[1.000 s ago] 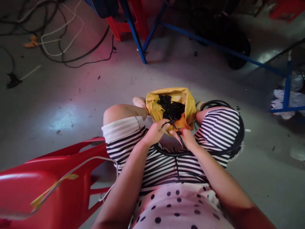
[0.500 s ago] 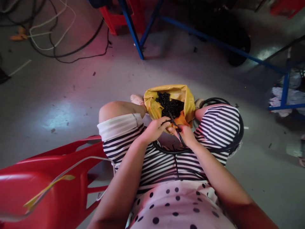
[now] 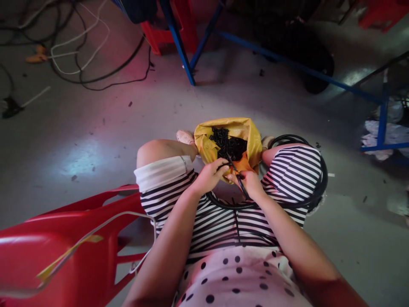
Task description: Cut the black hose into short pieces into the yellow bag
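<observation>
My right hand [image 3: 251, 184] is closed round the black handles of a pair of scissors [image 3: 242, 186], whose blades point away over the near rim of a yellow bag [image 3: 254, 138]. My left hand [image 3: 210, 174] pinches a thin black corrugated tube [image 3: 227, 206] close to the blades. That tube crosses my lap and loops round my right thigh. Many short black cut pieces [image 3: 220, 138] lie heaped in the bag, which stands on the floor between my feet. Whether the blades are parted around the tube is too small to tell.
A red plastic chair [image 3: 57, 247] with a white cable [image 3: 128, 213] over it is at my left. Ahead stands a blue metal frame [image 3: 182, 51]. Tangled cables [image 3: 105, 72] lie on the floor at upper left. White bundles [image 3: 377, 136] sit at right.
The whole view has shifted slightly, so the scene sits a little lower and further right. Both hands keep nearly the same grip over the bag.
</observation>
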### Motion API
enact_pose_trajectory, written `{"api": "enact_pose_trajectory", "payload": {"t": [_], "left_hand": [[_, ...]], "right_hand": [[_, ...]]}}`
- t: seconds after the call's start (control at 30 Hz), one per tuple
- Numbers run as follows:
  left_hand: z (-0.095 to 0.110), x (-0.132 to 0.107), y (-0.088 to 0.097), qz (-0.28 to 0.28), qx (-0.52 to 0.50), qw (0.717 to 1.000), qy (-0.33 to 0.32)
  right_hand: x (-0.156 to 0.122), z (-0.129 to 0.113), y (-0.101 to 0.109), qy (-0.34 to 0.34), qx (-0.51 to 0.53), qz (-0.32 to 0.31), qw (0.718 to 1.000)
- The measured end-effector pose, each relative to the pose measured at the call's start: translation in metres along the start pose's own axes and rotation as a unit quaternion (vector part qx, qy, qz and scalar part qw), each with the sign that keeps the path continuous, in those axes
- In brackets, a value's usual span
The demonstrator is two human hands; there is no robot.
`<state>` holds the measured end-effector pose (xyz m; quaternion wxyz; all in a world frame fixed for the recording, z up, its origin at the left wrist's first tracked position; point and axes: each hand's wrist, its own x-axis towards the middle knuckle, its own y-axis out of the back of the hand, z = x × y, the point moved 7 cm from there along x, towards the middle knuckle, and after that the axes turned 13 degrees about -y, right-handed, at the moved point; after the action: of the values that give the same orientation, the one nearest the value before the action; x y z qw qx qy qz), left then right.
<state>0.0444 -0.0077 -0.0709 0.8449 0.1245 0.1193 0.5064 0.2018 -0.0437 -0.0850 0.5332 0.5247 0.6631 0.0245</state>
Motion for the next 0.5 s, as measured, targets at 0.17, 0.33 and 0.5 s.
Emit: {"api": "enact_pose_trajectory", "payload": {"t": [0.17, 0.33, 0.5], "left_hand": [[0.003, 0.0, -0.001, -0.005, -0.015, 1.0, -0.002], [-0.004, -0.001, 0.008, 0.075, 0.007, 0.997, 0.023], [-0.004, -0.004, 0.013, 0.137, -0.094, 0.984, 0.059]], "right_hand": [[-0.002, -0.004, 0.001, 0.017, 0.042, -0.011, 0.999], [-0.005, -0.006, 0.008, 0.028, 0.093, -0.003, 0.995], [-0.014, -0.006, -0.007, -0.055, 0.21, -0.144, 0.965]]}}
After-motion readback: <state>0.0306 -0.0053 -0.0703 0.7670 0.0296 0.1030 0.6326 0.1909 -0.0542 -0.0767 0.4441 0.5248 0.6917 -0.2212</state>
